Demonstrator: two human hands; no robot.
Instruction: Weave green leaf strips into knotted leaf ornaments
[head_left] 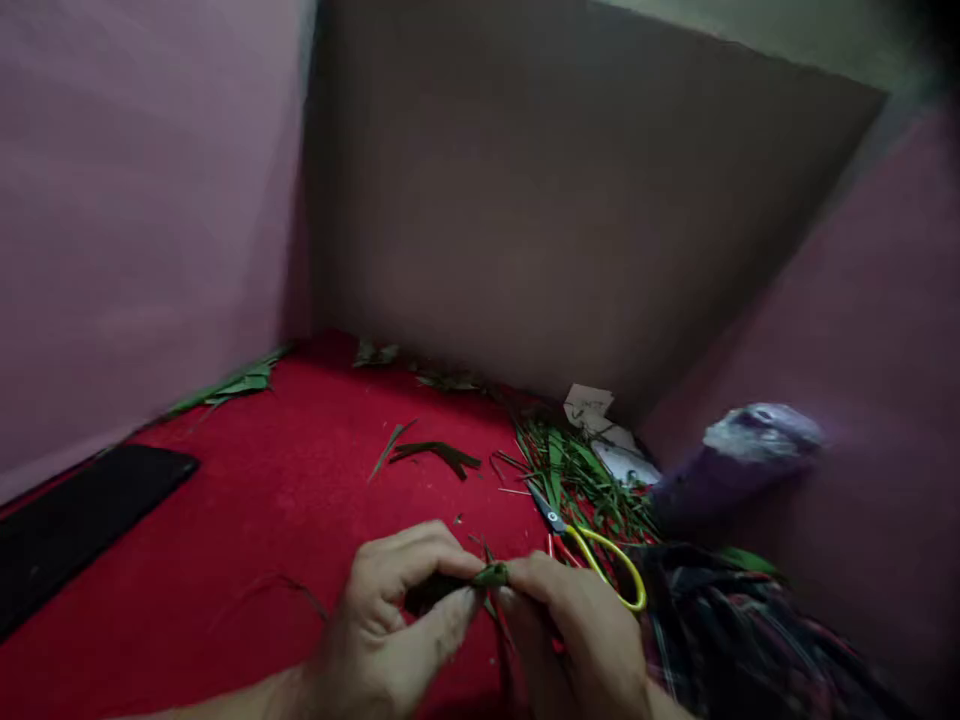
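Between my two hands is a small folded piece of green leaf, pinched at its ends by thumbs and fingertips. My left hand is closed on its left end, with a darker part of the leaf under the curled fingers. My right hand grips the right end, thumb and forefinger pressed together; its other fingers are partly hidden. Just beyond the right hand lie scissors with yellow handles, blades pointing away to the left. A heap of cut green leaf strips spreads behind them.
Loose leaf pieces lie on the red floor covering. Papers and a purple wrapped bundle are at the right wall. Dark plaid cloth sits at lower right, a black flat strip at left. Walls close in the corner.
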